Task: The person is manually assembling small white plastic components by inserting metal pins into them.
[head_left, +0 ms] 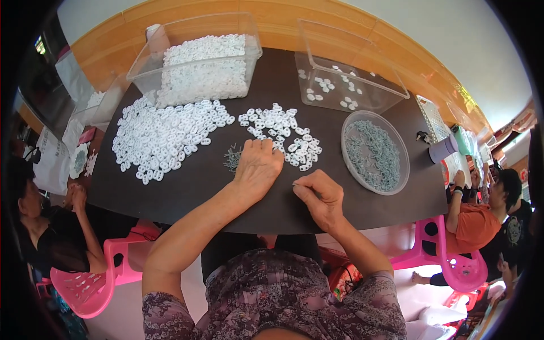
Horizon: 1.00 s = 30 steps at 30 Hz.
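- Left hand (258, 167) lies flat, fingers spread, touching small white plastic rings (283, 133) on the dark surface (198, 187)
- Right hand (317, 195), grip pinching a thin metal pin (296, 184)

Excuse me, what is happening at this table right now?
A person sits at a dark table. The left hand lies flat on a small pile of white rings, beside some small grey pins. The right hand pinches something tiny; what it is cannot be told. A bigger ring heap lies to the left, a full clear bin behind it, and a round dish of grey pins to the right.
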{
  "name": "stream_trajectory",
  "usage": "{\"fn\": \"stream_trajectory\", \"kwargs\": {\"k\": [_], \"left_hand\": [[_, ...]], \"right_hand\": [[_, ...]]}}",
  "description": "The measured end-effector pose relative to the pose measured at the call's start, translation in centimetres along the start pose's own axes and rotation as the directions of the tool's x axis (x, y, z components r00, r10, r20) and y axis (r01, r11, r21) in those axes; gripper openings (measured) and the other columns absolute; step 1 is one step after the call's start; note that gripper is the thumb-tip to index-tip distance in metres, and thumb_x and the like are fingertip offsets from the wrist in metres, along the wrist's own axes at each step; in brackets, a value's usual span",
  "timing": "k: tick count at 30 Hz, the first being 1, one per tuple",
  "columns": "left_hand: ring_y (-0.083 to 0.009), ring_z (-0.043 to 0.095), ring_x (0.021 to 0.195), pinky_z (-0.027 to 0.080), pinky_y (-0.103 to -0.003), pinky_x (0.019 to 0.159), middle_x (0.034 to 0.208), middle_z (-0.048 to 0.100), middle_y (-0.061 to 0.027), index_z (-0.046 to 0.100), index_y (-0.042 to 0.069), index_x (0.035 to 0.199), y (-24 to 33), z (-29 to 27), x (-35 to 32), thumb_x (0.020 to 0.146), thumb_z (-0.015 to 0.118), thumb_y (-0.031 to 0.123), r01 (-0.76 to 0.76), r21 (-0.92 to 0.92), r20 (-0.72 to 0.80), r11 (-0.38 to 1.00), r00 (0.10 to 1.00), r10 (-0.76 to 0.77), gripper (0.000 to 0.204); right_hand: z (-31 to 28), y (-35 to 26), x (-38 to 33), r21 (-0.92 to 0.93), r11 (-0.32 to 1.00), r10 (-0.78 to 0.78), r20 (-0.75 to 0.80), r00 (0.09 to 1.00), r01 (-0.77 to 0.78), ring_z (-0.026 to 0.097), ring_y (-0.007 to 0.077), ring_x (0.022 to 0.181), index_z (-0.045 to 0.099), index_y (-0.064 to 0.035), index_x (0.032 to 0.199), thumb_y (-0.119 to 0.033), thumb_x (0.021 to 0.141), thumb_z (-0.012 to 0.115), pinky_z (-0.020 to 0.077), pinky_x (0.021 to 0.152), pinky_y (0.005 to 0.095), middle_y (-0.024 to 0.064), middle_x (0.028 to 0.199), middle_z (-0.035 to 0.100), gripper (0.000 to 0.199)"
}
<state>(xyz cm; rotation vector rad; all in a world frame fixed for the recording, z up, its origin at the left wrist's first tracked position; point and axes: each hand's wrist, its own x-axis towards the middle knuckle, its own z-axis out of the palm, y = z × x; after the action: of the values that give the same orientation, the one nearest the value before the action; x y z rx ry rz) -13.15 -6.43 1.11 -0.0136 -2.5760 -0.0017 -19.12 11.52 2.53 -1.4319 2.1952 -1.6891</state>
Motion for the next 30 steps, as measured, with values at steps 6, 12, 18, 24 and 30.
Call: {"fn": "stream_trajectory", "kwargs": {"k": [6,12,18,24,30], "left_hand": [[-0.0259,0.056,0.075,0.041,-0.037,0.069,0.078,0.055,-0.0116,0.059,0.004,0.075,0.2,0.1,0.5,0.067,0.061,0.006,0.016,-0.042,0.055,0.999,0.998,-0.014,0.009],[-0.027,0.057,0.074,0.042,-0.037,0.068,0.076,0.057,-0.0117,0.057,0.004,0.078,0.7,-0.5,0.4,0.062,0.064,0.001,0.029,-0.1,0.037,0.995,0.999,-0.026,0.017],[-0.008,0.055,0.067,0.045,-0.02,0.059,0.079,0.058,-0.0039,0.058,-0.001,0.092,0.9,-4.8,-2.9,0.081,0.067,0.0,0.385,-0.766,0.222,0.514,0.91,-0.351,0.014],[-0.0053,0.055,0.072,0.046,-0.018,0.064,0.085,0.059,-0.0004,0.058,-0.002,0.092,2.3,-6.1,-6.3,0.087,0.062,-0.002,0.413,-0.874,0.486,-0.256,0.753,-0.444,0.006],[-0.0017,0.05,0.069,0.042,-0.017,0.063,0.079,0.056,0.0042,0.06,0.0,0.099,2.8,-6.6,-7.9,0.086,0.062,-0.002,0.39,-0.905,0.416,-0.17,0.729,-0.543,0.014]], "right_hand": [[0.4,0.6,0.0,-0.151,0.975,-0.155,0.042,0.987,0.16,0.056,0.0204,0.065,0.066,-0.0004,0.08,0.003,0.073,0.069,0.0447,0.058,0.0308,0.0078,0.073,0.06,0.009],[0.6,0.9,0.3,-0.271,0.94,-0.189,0.095,0.977,0.208,0.055,0.0226,0.063,0.066,-0.0007,0.079,0.001,0.072,0.07,0.0437,0.056,0.0324,0.0087,0.071,0.058,0.008],[0.4,-0.7,0.9,-0.031,0.998,0.048,0.091,0.995,-0.046,0.055,0.0242,0.062,0.065,-0.0022,0.079,0.001,0.073,0.068,0.0432,0.055,0.0341,0.008,0.068,0.056,0.008],[1.5,-3.1,1.1,-0.013,0.999,-0.027,0.241,0.97,0.031,0.054,0.014,0.063,0.066,-0.0012,0.084,0.0,0.076,0.069,0.0422,0.056,0.0267,0.0057,0.072,0.057,0.008],[2.4,-4.3,1.6,-0.019,0.997,-0.062,0.305,0.95,0.071,0.053,0.0144,0.062,0.065,-0.0008,0.083,0.001,0.076,0.068,0.0416,0.055,0.0272,0.0063,0.072,0.056,0.008]]}}
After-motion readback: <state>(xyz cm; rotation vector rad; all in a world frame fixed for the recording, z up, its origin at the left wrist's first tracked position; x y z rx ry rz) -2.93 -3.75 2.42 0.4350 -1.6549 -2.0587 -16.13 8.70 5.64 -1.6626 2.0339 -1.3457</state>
